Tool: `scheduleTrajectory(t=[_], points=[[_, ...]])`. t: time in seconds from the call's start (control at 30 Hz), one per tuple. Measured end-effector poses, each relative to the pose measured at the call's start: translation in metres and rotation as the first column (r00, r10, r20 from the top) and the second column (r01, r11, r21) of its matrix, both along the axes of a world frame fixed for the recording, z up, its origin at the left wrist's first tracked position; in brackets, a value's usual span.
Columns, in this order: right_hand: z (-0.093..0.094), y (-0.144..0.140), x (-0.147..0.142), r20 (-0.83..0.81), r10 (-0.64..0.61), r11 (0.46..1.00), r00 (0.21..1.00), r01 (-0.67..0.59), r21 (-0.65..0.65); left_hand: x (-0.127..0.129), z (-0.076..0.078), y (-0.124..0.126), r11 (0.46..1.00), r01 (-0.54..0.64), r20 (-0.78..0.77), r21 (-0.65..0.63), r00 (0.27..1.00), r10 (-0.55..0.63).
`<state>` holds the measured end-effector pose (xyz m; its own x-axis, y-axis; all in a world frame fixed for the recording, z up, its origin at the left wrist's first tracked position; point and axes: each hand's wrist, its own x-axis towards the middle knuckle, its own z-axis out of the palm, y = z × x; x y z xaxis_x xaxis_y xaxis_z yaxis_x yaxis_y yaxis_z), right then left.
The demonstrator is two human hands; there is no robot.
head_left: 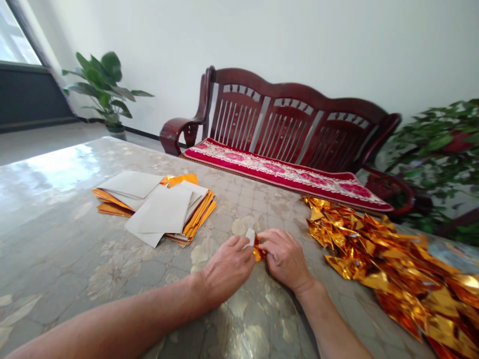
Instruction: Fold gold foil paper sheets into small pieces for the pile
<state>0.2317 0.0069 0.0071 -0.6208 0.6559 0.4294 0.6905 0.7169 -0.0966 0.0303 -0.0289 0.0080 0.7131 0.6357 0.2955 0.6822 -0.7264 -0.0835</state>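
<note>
Near the middle of the desk, toward its near edge, both hands meet over a small folded piece of gold foil paper. The left hand and the right hand each pinch one end of it, so the piece sits between the two sets of fingers, its long axis running roughly left to right along the near edge. Its white back shows at the left end and the gold face at the right end. It lies low, at or just above the desk surface; whether it touches, I cannot tell. A stack of flat gold-and-white sheets lies toward the far left side, and a heap of folded gold pieces spreads along the right edge. Beyond the far edge stands a wooden bench with a red cushion.
</note>
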Motion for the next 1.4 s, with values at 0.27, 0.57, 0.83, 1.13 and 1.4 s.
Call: scheduleTrajectory(t=[0.27,0.57,0.83,1.13,1.4], points=[[-0.002,-0.005,-0.008,-0.035,0.047,0.999,0.998,-0.048,-0.025,-0.015,-0.004,0.015,0.980,-0.178,-0.063,-0.085,0.983,0.173],[-0.005,-0.005,-0.005,-0.052,0.057,0.998,0.997,-0.058,-0.010,0.001,-0.011,-0.011,0.972,-0.229,-0.002,-0.051,0.973,0.229],[-0.010,-0.001,-0.003,-0.112,0.077,0.997,0.991,-0.077,0.002,0.005,-0.013,-0.012,0.964,-0.240,0.014,-0.112,0.970,0.243],[-0.010,0.002,-0.002,-0.091,-0.032,0.999,0.995,0.032,-0.004,0.009,-0.016,-0.012,0.967,-0.246,-0.064,-0.063,0.968,0.242],[-0.008,0.003,-0.005,-0.046,-0.078,0.996,0.996,0.076,-0.042,0.015,-0.019,-0.016,0.960,-0.277,-0.046,-0.042,0.960,0.275]])
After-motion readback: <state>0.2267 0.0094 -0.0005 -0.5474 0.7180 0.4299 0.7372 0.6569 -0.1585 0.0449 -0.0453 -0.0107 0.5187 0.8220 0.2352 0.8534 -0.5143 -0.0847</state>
